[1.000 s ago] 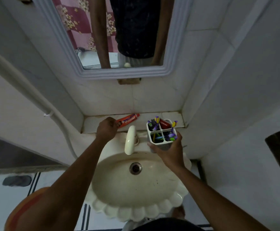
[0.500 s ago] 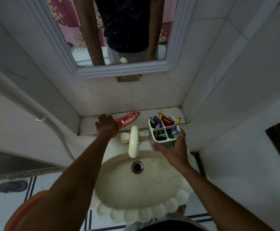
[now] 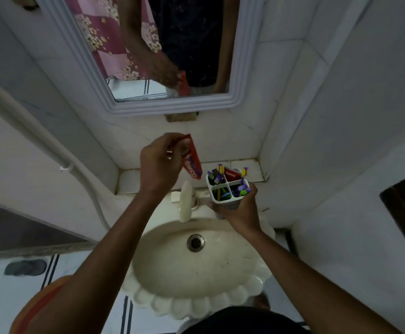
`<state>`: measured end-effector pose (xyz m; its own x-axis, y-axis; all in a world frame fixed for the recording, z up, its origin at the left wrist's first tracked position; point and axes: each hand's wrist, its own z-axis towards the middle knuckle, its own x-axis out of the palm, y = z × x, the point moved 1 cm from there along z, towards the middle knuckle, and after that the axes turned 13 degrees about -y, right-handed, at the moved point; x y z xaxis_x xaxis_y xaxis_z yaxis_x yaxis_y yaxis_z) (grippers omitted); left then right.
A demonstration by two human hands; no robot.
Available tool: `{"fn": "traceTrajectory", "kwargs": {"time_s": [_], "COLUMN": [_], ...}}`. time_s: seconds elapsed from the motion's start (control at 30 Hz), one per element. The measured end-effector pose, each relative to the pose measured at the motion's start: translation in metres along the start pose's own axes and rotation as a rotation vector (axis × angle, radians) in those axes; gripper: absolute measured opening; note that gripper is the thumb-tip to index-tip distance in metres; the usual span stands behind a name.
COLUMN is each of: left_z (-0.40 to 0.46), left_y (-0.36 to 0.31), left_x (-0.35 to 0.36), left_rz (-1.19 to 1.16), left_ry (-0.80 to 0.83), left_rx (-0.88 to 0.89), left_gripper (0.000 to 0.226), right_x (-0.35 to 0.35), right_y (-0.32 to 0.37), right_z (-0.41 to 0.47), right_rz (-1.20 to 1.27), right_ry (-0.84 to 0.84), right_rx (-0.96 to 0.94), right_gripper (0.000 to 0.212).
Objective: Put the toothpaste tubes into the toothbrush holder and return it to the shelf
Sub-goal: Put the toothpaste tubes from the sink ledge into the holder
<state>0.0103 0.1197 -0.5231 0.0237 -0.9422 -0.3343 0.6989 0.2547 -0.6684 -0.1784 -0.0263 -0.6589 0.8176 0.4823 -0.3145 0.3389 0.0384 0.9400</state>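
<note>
Fingers (image 3: 172, 143) pinch toothpaste tube (image 3: 191, 162); "Colgate"

2 toothpaste tubes (image 3: 193, 162) (image 3: 231, 175), 1 holder (image 3: 228, 189) w/ 4 compartments, 1 sink (image 3: 196, 273), 1 mirror (image 3: 148, 44).

The toothbrush holder (image 3: 228, 189) sits right of the tap (image 3: 185, 203), before the shelf (image 3: 244, 168), above the sink (image 3: 148, 266).

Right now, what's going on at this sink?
A person is tidying up toothpaste over the sink. The left hand holds a red toothpaste tube up in the air, tilted toward the white toothbrush holder gripped by the right hand. The holder already has toothbrushes and another red tube in it. The shelf behind the tap is where it goes next.
</note>
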Motion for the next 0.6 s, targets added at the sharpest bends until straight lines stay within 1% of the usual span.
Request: {"fn": "traceTrajectory", "kwargs": {"time_s": [0.03,0.13,0.3,0.37,0.47,0.53,0.6], "left_z": [-0.001,-0.012,-0.037,-0.045,-0.056,-0.06,-0.061], "left_y": [-0.013,-0.039,-0.046,-0.042,-0.036,-0.032,-0.028], "left_x": [0.001,0.012,0.035,0.043,0.052,0.055,0.058], "left_rz": [-0.028,-0.08,-0.014,0.061,0.257,0.306,0.384], "left_ry": [0.003,0.0,0.101,0.16,0.282,0.338,0.422], "left_rx": [0.016,-0.018,-0.046,-0.047,-0.052,-0.058,-0.021], "left_gripper": [0.013,0.011,0.016,0.019,0.026,0.03,0.031], "right_x": [-0.001,-0.002,-0.003,-0.004,-0.006,-0.006,-0.007], "right_y": [0.002,0.006,0.01,0.011,0.012,0.012,0.012], "right_z": [0.0,0.0,0.003,0.003,0.002,0.001,0.001], "right_rz": [-0.008,-0.058,-0.115,-0.116,-0.132,-0.14,-0.141], "right_ry": [0.002,0.006,0.0,0.006,0.018,0.025,0.02], "right_rx": [-0.006,-0.004,0.006,-0.005,-0.015,-0.012,-0.011], "right_gripper": [0.147,0.141,0.138,0.136,0.136,0.135,0.135]}}
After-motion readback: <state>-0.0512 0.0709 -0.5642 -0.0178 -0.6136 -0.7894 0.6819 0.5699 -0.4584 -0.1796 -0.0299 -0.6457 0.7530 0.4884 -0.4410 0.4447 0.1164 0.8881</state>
